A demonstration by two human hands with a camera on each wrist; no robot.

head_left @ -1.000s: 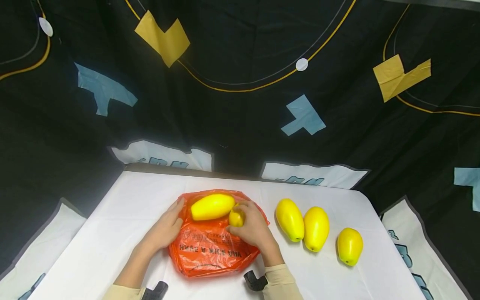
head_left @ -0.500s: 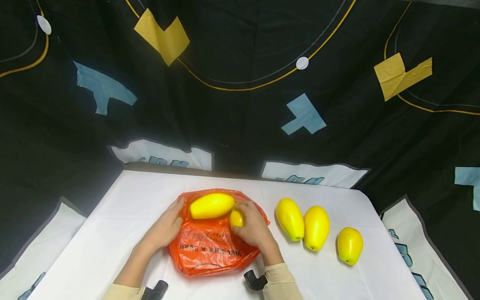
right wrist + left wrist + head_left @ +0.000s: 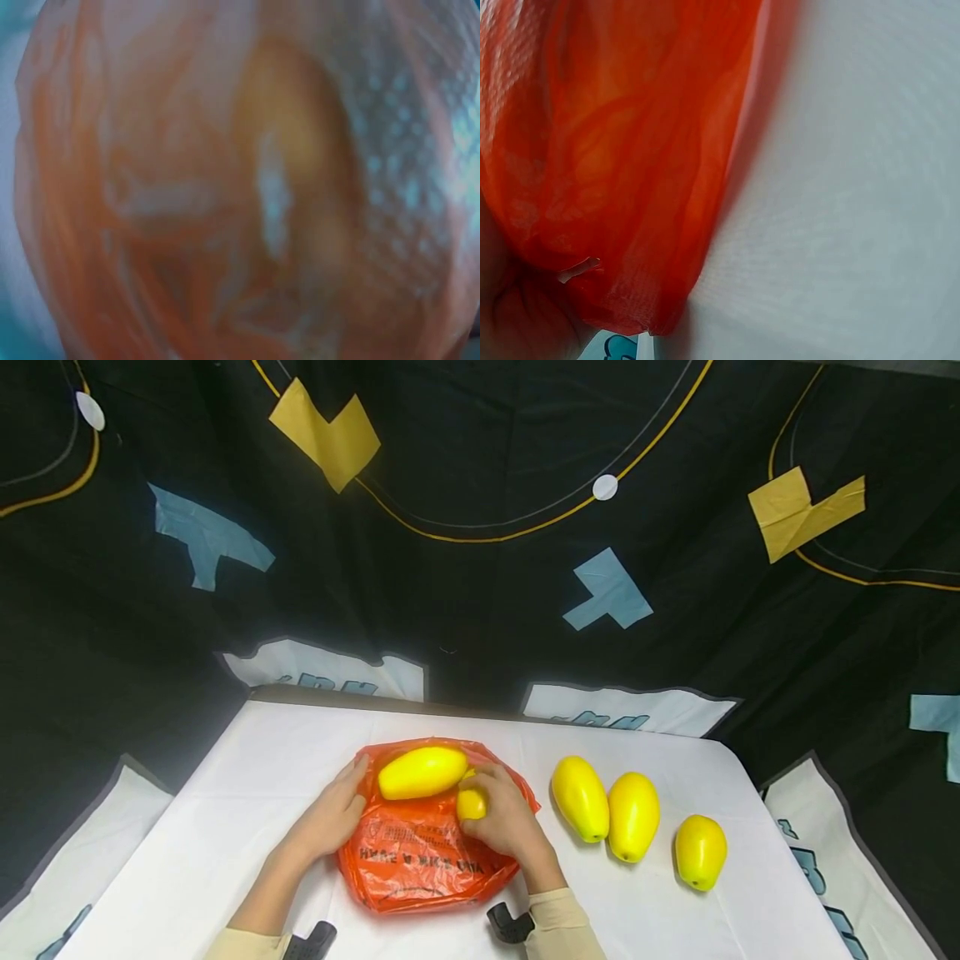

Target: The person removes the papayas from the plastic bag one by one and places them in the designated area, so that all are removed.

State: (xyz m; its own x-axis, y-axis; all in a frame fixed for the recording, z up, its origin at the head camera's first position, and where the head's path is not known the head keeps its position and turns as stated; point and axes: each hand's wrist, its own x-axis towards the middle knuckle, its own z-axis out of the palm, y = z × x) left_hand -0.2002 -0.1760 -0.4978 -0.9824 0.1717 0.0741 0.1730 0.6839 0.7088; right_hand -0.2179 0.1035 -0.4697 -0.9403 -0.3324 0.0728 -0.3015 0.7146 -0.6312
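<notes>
In the head view a red-orange plastic bag [image 3: 420,860] with dark printing lies on the table. On its mouth rests a long yellow mango-like fruit [image 3: 422,773]. My left hand [image 3: 335,810] grips the bag's left edge; the left wrist view shows the bag's side [image 3: 630,165] close up, with part of that hand [image 3: 525,315] at the lower left. Right of the long fruit, my right hand [image 3: 502,810] holds a smaller-looking yellow fruit [image 3: 471,803] at the bag's mouth, its fingers covering part of it. Blurred plastic [image 3: 165,195] fills the right wrist view, a yellowish shape behind it.
Two yellow fruits lie side by side to the right of the bag, a left one [image 3: 580,798] and a right one [image 3: 633,817]. A third yellow fruit [image 3: 701,852] sits farther right. White cloth covers the table [image 3: 225,810]; a black curtain [image 3: 465,610] hangs behind.
The long fruit has shifted very slightly left. My right thumb and the fruit in that hand have moved a little; my left hand keeps its place on the bag.
</notes>
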